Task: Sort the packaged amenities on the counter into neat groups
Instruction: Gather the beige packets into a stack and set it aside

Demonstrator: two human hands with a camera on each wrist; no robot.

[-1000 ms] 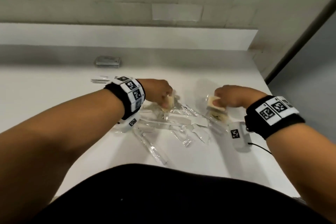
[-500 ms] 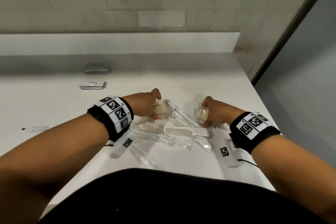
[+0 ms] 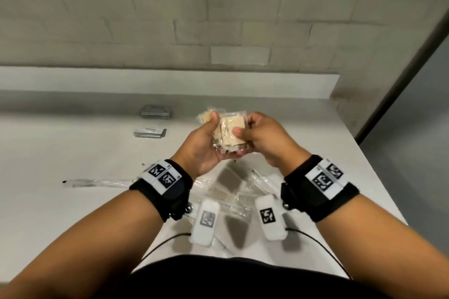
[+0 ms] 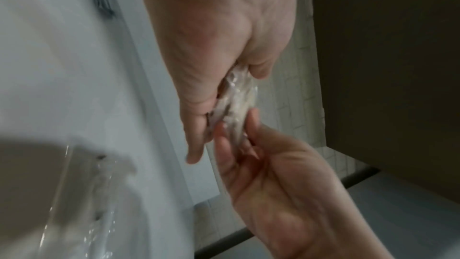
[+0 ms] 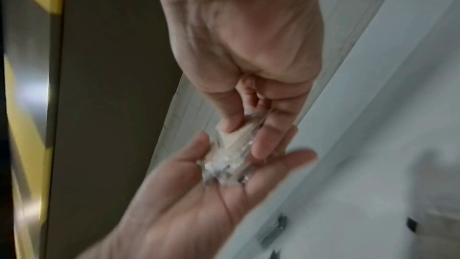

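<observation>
Both hands met above the counter (image 3: 60, 153), raised over the loose pile. Left hand (image 3: 206, 150) lay palm up, thumb bent over the top of a small bundle of beige wrapped packets (image 3: 230, 131), so the bundle sat in its palm. Right hand (image 3: 262, 138) pinched the same bundle from the right side, thumb on the front and fingers curled behind. From the wrist cameras the crinkled clear wrap (image 4: 236, 101) showed squeezed between the two hands, though blurred. Below the wrists, wrapped combs (image 3: 243, 195) and other clear packets lay scattered on the counter. Farther back on the left sat a grey stack (image 3: 156, 111) and, nearer, a white stack (image 3: 150, 132), each apart from the hands.
</observation>
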